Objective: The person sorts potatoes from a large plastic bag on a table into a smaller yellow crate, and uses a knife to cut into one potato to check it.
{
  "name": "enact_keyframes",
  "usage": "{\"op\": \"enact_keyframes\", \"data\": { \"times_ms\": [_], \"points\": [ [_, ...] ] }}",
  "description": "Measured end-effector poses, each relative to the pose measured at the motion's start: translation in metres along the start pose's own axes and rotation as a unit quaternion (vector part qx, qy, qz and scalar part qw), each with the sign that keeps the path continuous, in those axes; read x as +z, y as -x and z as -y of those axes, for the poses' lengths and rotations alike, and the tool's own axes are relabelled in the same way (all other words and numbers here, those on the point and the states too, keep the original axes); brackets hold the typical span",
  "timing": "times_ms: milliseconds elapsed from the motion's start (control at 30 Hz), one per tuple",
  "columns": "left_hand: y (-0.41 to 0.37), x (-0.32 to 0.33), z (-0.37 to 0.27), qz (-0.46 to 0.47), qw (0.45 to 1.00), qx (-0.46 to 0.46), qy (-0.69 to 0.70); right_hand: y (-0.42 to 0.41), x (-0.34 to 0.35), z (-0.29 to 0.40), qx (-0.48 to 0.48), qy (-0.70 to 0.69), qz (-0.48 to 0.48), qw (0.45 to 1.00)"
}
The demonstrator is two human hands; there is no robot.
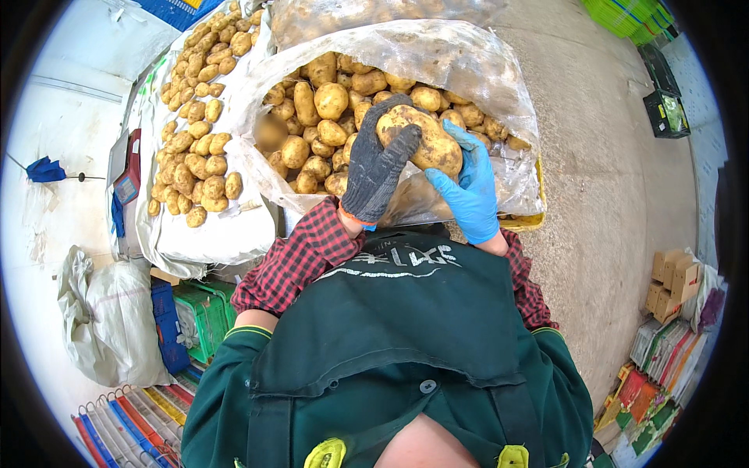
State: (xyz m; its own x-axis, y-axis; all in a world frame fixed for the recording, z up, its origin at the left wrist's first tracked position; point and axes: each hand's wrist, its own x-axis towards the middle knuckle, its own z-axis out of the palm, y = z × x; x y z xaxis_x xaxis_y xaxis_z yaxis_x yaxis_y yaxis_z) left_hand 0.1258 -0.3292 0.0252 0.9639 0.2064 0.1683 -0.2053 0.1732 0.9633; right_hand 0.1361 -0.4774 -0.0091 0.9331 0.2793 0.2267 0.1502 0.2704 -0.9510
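A large potato with soil patches (422,140) is held between both hands over an open plastic-lined container. My left hand (377,164), in a dark grey knit glove, grips its left side. On its lower right, my right hand (468,181) in a blue disposable glove has fingers and thumb around it. Below and behind them many loose potatoes (331,100) fill the clear plastic liner (409,47). More potatoes (199,167) lie in a long heap on white sacking (228,240) to the left.
A digital scale (127,181) stands beyond the sacking at the left. A full white woven sack (123,322), a green crate (202,316) and blue crates are at lower left. Concrete floor (597,146) runs along the right, with black crates (666,114) and cardboard boxes (673,281) by the wall.
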Motion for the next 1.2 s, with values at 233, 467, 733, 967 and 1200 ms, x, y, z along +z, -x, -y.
{"op": "enact_keyframes", "data": {
  "times_ms": [233, 467, 733, 967, 1200],
  "points": [
    [-0.021, -0.011, 0.004, 0.056, 0.958, -0.146, 0.240, 0.005, 0.005, -0.012, 0.006, -0.025, -0.041, 0.999],
    [0.005, -0.002, -0.005, 0.097, 0.984, -0.145, 0.046, -0.009, -0.013, 0.004, -0.030, 0.109, 0.013, 0.993],
    [-0.005, 0.006, -0.008, 0.101, 0.993, -0.027, -0.060, -0.034, -0.013, 0.063, -0.257, 0.308, 0.040, 0.915],
    [-0.003, -0.001, 0.003, 0.106, 0.981, 0.038, -0.155, -0.037, -0.011, 0.051, -0.320, 0.444, 0.053, 0.835],
    [0.009, -0.005, 0.004, 0.105, 0.967, 0.013, -0.230, -0.038, -0.015, 0.050, -0.246, 0.417, 0.125, 0.866]
  ]
}}
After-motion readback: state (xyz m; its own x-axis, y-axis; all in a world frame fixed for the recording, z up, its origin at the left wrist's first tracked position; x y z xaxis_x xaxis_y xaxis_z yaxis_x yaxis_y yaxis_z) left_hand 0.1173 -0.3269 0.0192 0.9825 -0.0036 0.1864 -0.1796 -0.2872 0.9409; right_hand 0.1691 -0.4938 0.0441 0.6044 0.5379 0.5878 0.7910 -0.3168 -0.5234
